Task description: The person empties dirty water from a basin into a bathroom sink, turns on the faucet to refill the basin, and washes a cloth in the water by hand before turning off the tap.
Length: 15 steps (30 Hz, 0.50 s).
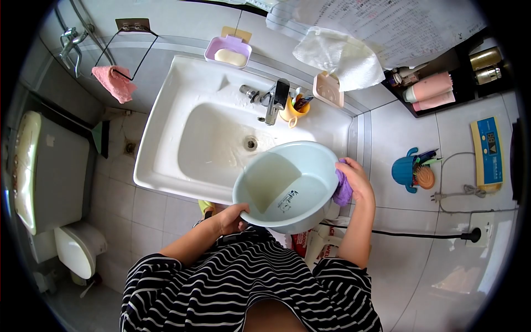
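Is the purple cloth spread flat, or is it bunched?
Bunched: the purple cloth is crumpled in the right hand, against the basin.

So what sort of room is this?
Most likely a home bathroom: a white washbasin with a chrome faucet, a bar of soap in a purple wall dish, and a toilet to the left.

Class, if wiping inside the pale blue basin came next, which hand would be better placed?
Probably the right hand: it holds the purple cloth at the rim of the basin, while the left hand grips the opposite side.
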Tool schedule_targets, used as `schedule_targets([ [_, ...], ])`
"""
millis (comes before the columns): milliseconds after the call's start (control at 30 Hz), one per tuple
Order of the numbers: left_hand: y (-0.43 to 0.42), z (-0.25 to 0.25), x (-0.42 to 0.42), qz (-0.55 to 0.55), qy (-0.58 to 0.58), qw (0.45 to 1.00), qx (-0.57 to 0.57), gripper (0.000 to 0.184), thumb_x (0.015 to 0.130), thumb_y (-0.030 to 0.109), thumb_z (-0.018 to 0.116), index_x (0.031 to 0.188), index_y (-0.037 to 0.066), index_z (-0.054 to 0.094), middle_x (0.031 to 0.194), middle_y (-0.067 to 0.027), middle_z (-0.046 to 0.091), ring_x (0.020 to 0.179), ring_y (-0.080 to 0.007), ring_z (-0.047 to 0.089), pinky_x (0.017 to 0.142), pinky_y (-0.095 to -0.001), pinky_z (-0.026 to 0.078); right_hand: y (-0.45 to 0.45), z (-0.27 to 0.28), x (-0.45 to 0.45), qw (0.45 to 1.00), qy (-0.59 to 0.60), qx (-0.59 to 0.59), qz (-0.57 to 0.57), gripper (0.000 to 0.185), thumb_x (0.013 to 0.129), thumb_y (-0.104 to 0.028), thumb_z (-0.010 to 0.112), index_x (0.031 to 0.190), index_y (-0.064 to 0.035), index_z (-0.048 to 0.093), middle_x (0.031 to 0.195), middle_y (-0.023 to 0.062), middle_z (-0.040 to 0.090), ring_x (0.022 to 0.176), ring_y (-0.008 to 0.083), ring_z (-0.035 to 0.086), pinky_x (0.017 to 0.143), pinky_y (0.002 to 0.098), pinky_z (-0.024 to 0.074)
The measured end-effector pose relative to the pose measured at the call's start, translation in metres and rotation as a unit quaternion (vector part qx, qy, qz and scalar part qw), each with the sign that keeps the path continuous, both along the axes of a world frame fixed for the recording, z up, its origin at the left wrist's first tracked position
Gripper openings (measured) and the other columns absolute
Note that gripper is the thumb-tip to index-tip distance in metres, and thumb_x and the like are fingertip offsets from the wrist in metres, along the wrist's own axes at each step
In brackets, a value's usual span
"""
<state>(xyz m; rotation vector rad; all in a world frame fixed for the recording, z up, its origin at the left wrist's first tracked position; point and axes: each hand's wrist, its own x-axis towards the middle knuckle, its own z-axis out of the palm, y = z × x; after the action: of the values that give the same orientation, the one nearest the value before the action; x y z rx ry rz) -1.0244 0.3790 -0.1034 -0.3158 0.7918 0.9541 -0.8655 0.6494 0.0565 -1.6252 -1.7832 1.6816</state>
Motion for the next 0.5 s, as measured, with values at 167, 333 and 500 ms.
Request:
schedule_targets([
  [167, -0.001, 0.012, -0.022, -0.057, 0.004, 0.998, 0.025, 0.025, 0.079, 0.025, 0.045, 0.091, 0.003, 0.050, 0.062, -0.0049, 0.051, 0.050, -0.0141, 0.048, 0.044, -0.0243, 0.041, -0.002, -0.011, 0.003, 0.999, 0.021, -0.016, -0.025, 0.021, 0.078, -0.017, 0.061, 0.091, -0.0013, 0.056, 0.080, 0.0039, 0.057, 0.072, 0.0120, 0.053, 0.063, 0.0254, 0.0437],
  [333, -0.004, 0.055, -0.069, -0.190, 0.238, 0.950, 0.062, 0.051, 0.084, 0.037, 0.035, 0.117, -0.001, 0.047, 0.104, -0.0131, 0.059, 0.100, -0.0218, 0.057, 0.072, -0.0349, 0.053, -0.015, -0.044, 0.015, 0.990, 0.044, -0.094, -0.091, 0.016, 0.078, -0.017, 0.061, 0.086, -0.0042, 0.055, 0.076, 0.0023, 0.055, 0.068, 0.0119, 0.052, 0.060, 0.0266, 0.0428],
  [500, -0.007, 0.082, -0.086, -0.245, 0.502, 0.827, 0.057, 0.055, 0.079, 0.038, 0.042, 0.115, -0.003, 0.048, 0.105, -0.0186, 0.057, 0.101, -0.0259, 0.054, 0.079, -0.0349, 0.048, -0.035, -0.108, 0.035, 0.984, 0.055, -0.157, -0.061, 0.020, 0.072, -0.009, 0.061, 0.090, -0.0022, 0.057, 0.077, 0.0040, 0.056, 0.068, 0.0141, 0.054, 0.061, 0.0262, 0.0439],
])
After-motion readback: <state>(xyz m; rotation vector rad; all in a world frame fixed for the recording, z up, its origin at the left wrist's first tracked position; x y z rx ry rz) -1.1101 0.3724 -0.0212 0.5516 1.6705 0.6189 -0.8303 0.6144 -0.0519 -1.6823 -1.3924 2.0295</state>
